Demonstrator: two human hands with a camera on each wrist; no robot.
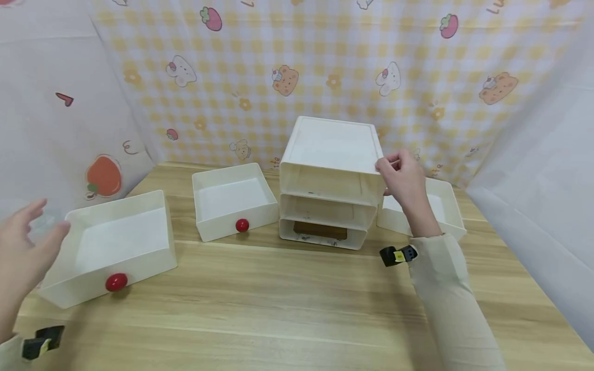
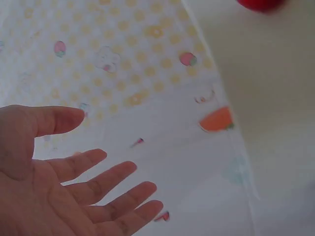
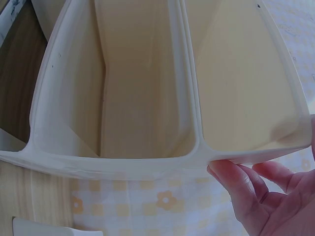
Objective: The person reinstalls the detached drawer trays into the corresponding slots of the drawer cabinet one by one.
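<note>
A white three-slot cabinet (image 1: pixel 331 149) stands at the back middle of the wooden table (image 1: pixel 297 309), all its slots without drawers. My right hand (image 1: pixel 394 167) grips its top right front corner; in the right wrist view a fingertip (image 3: pixel 219 172) lies against the cabinet rim (image 3: pixel 123 164). My left hand (image 1: pixel 32 237) hovers open with fingers spread (image 2: pixel 98 184), holding nothing, just left of a white drawer (image 1: pixel 139 265) with a red knob (image 1: pixel 116 282). That drawer lies on the table at front left.
A second drawer (image 1: pixel 218 229) with a red knob (image 1: pixel 242 225) lies left of the cabinet. A third drawer (image 1: pixel 450 206) sits behind my right wrist. Patterned cloth (image 1: pixel 260 77) walls the back and sides. Bare wood spreads across the front.
</note>
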